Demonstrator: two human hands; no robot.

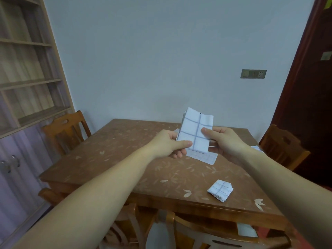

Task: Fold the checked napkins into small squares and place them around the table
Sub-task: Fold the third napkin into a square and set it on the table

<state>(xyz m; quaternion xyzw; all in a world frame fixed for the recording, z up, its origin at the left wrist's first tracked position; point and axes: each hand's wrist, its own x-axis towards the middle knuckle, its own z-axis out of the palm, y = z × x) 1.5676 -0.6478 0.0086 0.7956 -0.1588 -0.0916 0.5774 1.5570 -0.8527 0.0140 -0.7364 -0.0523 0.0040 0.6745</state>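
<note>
Left hand (168, 144) and right hand (222, 141) on soft oblong checked napkin (195, 130)

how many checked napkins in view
4: held napkin between left hand and right hand; flat napkin beneath them; folded square at the table front edge; partly hidden napkin past the right forearm. Others may be hidden.

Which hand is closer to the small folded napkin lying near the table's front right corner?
Right. The right hand is straight beyond the small folded napkin; the left hand is beyond it and off to its left. Both grip the raised napkin.
</note>
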